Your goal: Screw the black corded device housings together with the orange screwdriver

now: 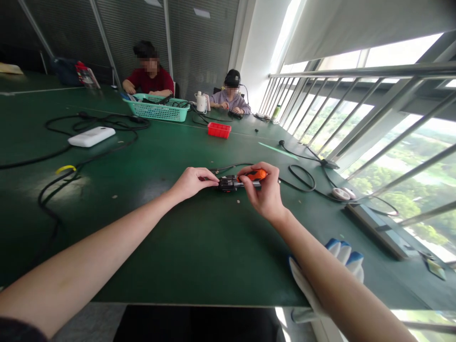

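My left hand [192,184] pinches the left end of a small black device with metal parts [230,183], which lies on the green table in front of me. In my right hand [267,197] is an orange-handled screwdriver [257,175], gripped between thumb and fingers over the right end of the device. The tool's tip is too small to make out. A silvery rod shows below the orange handle, partly covered by my right fingers.
Black cables [302,178] loop across the green table [192,251]. Beyond stand a red tray [219,130], a teal basket [160,111] and a white box [91,137]. White-and-blue gloves [344,254] lie under my right forearm. Two people sit opposite; a metal railing [356,71] runs along the right.
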Tool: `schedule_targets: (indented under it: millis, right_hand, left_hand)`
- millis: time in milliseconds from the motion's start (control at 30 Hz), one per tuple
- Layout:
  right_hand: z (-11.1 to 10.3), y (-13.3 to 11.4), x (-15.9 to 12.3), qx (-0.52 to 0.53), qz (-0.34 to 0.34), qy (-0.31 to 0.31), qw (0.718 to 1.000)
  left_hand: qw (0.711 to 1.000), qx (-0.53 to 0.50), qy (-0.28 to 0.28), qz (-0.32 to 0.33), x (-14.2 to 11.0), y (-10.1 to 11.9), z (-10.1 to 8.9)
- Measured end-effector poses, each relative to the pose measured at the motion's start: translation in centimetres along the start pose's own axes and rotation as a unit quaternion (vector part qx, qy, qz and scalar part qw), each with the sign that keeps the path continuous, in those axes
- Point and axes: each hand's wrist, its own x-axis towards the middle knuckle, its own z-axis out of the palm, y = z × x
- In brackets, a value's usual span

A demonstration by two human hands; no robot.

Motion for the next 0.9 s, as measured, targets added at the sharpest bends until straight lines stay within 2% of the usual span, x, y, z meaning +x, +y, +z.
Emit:
schedule_targets:
  millis: [267, 533, 767, 900]
  right_hand:
    - [0.8, -0.5, -0.3, 0.038, 0.013, 0.006, 0.999]
    - [0.8, -1.3, 0.1, 0.013, 0.052, -0.034, 0.998]
    - [0.7, -1.3, -0.1, -0.009, 0.044, -0.024, 0.999]
    - [0.4, -1.0, 0.1, -0.083, 0.038, -0.031, 0.995]
  left_hand:
    - [0.996, -0.040, 0.023, -0.074, 0.2, -0.3, 0.7]
    - [0.992, -0.083, -0.016, -0.093, 0.3, -0.8, 0.4]
    - [0.990, -0.097, -0.034, -0.096, 0.3, -1.2, 0.3]
    - [0.990, -0.097, -0.035, -0.093, 0.2, -1.3, 0.2]
